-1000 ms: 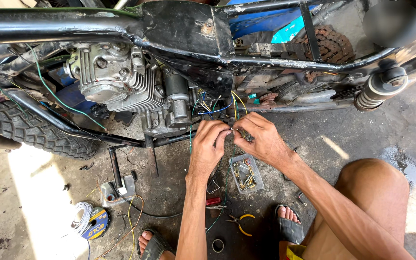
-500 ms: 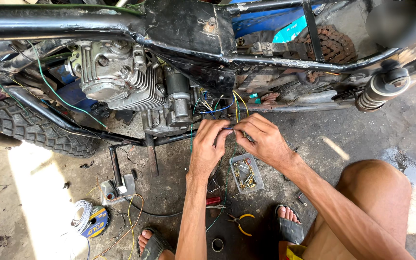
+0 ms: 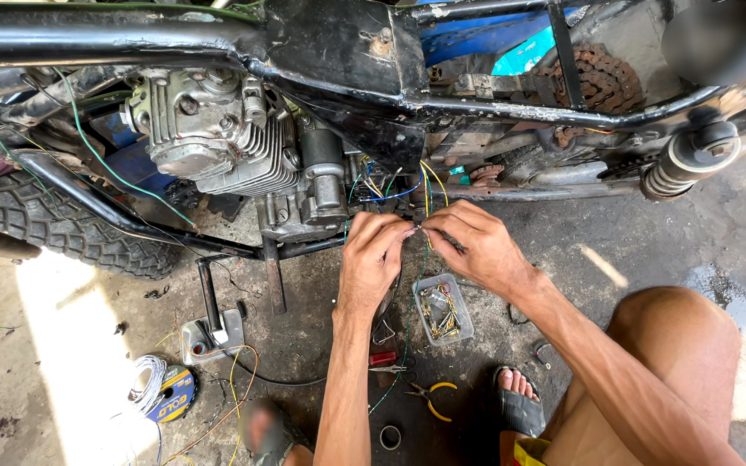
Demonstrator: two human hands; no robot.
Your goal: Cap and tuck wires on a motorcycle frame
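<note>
Wiring job, head view: left hand (image 3: 371,257) and right hand (image 3: 477,246) meet fingertip to fingertip, both pinching thin wires (image 3: 418,229) just under the motorcycle frame (image 3: 338,52), beside the engine (image 3: 218,138). I'd say keep the ends taut and close together, and twist snug so the strands don't splay.

Floor (image 3: 62,345) is stained concrete with a sun patch. Below the hands sits a clear tray of small connectors (image 3: 442,309); yellow-handled pliers (image 3: 429,395) and a wire spool (image 3: 159,390) lie near. Knobby tyre (image 3: 62,229) at left, rusty chain (image 3: 606,79) behind.
</note>
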